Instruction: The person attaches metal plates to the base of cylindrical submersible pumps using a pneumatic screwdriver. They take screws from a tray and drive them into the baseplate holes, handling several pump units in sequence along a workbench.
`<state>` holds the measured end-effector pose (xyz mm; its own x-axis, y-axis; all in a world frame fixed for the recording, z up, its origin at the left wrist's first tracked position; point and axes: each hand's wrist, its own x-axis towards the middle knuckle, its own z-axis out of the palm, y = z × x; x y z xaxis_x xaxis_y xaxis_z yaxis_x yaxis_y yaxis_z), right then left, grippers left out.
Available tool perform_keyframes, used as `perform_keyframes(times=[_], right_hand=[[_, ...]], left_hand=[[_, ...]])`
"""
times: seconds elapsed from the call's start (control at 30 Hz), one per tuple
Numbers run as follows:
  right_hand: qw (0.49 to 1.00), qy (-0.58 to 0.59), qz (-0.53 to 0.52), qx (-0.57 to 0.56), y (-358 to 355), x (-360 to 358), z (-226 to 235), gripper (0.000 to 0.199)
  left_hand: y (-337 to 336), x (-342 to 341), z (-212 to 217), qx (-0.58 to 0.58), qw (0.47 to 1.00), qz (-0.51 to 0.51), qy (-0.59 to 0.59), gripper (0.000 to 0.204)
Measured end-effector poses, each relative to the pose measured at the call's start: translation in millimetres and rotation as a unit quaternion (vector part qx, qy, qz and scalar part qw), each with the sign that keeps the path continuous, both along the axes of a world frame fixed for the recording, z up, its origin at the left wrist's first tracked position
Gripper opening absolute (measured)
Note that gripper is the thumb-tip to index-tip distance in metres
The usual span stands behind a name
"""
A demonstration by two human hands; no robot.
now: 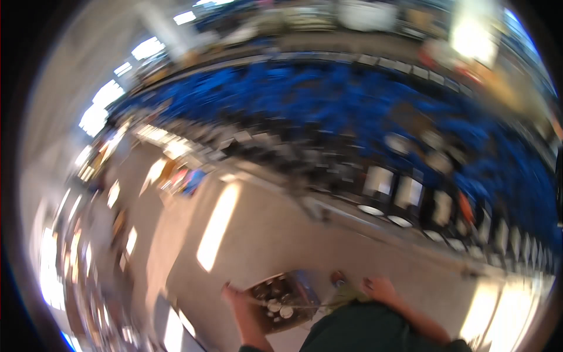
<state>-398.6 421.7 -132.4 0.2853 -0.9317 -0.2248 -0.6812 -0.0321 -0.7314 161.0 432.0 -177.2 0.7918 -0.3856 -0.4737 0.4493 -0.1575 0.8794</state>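
The picture is heavily motion-blurred. At the lower edge my left hand [234,298] holds the left edge of a small open box [293,286], dark inside, with several small round pale items [275,306] in it. My right hand [380,288] is to the right of the box, fingers curled, next to an olive-green thing [350,291] and a small red-topped object [337,277]. The blur hides whether the right hand grips anything. My dark green sleeve [375,328] fills the bottom middle.
A shiny pale floor [264,234] with light reflections lies below me. Long shelving with many blue bins [352,105] curves across the upper half, dark bins with white labels [378,182] along its lower rows. More racks blur along the left [88,234].
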Motion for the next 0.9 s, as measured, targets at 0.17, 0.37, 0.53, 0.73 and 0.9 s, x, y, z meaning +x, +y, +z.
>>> perform_keyframes(times=[0.17, 0.37, 0.53, 0.73, 0.9], right_hand=[[0.981, 0.136, -0.137, 0.025, -14.9, -79.9, 27.5, 0.021], [0.766, 0.221, -0.542, -0.265, -27.8, -290.3, 69.1, 0.020], [0.848, 0.344, -0.387, -0.115, -100.9, -368.6, 46.7, 0.035], [0.911, 0.299, -0.277, -0.054, -118.0, -420.6, -9.1, 0.044], [0.895, 0.341, -0.277, -0.076, -102.2, -417.9, 8.7, 0.031]], left_hand=[[33.0, -64.7, -89.7, 0.114, 0.985, -0.002, 0.127, 0.032], [-0.3, -235.6, -144.3, 0.154, 0.959, -0.010, 0.237, 0.031], [7.8, -257.2, -194.7, 0.178, 0.886, -0.182, 0.388, 0.024], [-14.4, -248.5, -197.4, 0.092, 0.935, -0.273, 0.206, 0.015], [-45.7, -317.3, -119.2, 0.021, 0.932, -0.045, 0.359, 0.015]])
